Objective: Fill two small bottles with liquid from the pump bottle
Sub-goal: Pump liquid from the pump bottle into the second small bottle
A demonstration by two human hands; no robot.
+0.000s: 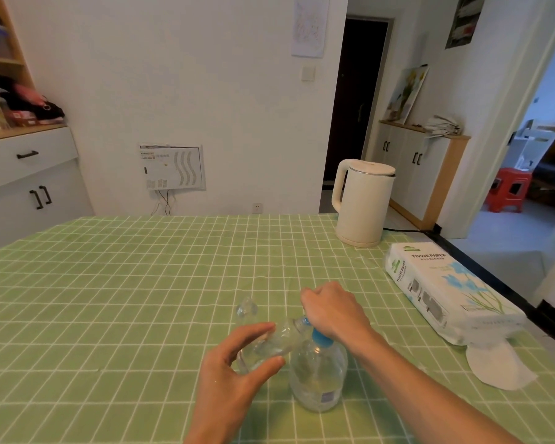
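Clear pump bottle (318, 376) stands on the green surface (109, 283); right hand (330, 310) curls over its top, left hand (231, 373) grips a small bottle (269, 346) tilted at its spout, second bottle (246, 307) just behind.

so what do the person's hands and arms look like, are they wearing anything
Both are bare. The left hand and the right hand have no gloves, and no ring, watch or bracelet shows. The right forearm is uncovered down to the picture's bottom edge, with no sleeve in view. Only the left wrist shows, also uncovered.
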